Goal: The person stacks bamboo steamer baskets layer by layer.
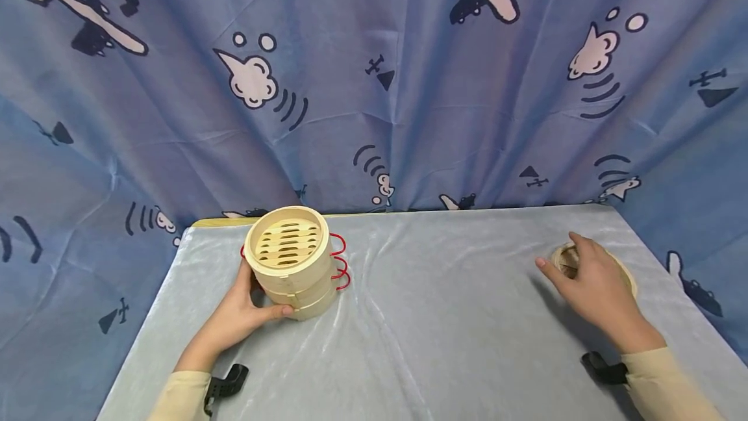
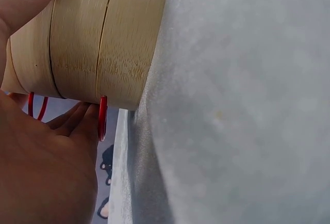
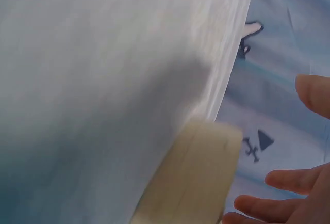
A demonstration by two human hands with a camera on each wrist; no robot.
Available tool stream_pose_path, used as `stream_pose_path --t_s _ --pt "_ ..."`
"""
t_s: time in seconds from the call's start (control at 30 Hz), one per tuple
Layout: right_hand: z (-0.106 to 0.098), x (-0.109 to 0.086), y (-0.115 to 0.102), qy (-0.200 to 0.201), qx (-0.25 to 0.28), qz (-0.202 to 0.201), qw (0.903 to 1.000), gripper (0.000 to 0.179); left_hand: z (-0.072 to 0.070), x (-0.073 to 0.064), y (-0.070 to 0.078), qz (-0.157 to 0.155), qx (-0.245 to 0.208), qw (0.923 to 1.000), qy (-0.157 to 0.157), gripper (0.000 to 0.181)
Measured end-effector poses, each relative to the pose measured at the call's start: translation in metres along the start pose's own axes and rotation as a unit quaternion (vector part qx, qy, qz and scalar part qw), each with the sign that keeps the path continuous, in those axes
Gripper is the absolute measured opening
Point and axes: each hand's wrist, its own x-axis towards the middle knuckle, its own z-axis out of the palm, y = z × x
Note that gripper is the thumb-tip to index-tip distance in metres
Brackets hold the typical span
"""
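A stack of round bamboo steamer baskets (image 1: 310, 291) stands at the left of the table, with a slatted disc (image 1: 289, 244) showing inside its top rim. Red loops (image 1: 341, 268) stick out from its sides. My left hand (image 1: 236, 310) grips the stack from the left, thumb across the front and fingers round behind, as the left wrist view confirms. At the far right lies a smaller-looking round bamboo piece (image 1: 628, 275), partly hidden under my right hand (image 1: 602, 291). That hand hovers over it with thumb and fingers apart; in the right wrist view, a gap separates them from its pale wall (image 3: 201, 167).
A grey-white plush cloth (image 1: 444, 317) covers the table. Blue curtains (image 1: 350, 83) printed with planes and clouds hang behind and at both sides. A yellowish strip (image 1: 222, 222) shows along the back edge. Black straps sit on both wrists.
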Motion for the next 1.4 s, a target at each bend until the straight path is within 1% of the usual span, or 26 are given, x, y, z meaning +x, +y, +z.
stream_pose_path --t_s 0.23,0.3,0.5,0.67,0.97,1.13,1.4 --pt "-0.005 -0.005 0.018 0.009 -0.014 0.023 0.9996 0.092 -0.004 0.001 0.002 0.001 0.003 1.0000 0.004 0.126" --pt "-0.006 -0.007 0.022 0.009 -0.025 0.029 0.9992 0.092 -0.004 0.001 0.003 -0.004 0.001 1.0000 0.003 0.126" --pt "-0.009 -0.012 0.034 -0.012 -0.058 0.043 0.9973 0.092 -0.003 0.001 0.003 -0.003 -0.001 1.0000 0.001 0.125" --pt "-0.011 -0.017 0.041 -0.033 -0.060 0.058 0.9959 0.094 -0.002 0.002 0.002 0.006 -0.005 1.0000 0.000 0.124" --pt "-0.011 -0.018 0.043 -0.061 -0.039 0.084 0.9938 0.111 0.001 0.002 0.000 -0.001 -0.008 1.0000 0.002 0.125" --pt "-0.010 -0.017 0.042 -0.062 -0.033 0.090 0.9935 0.112 0.001 0.002 -0.001 -0.007 -0.014 0.9999 0.001 0.126" --pt "-0.007 -0.016 0.043 -0.057 -0.043 0.100 0.9924 0.114 0.001 0.002 -0.001 -0.010 -0.014 0.9998 -0.002 0.125"
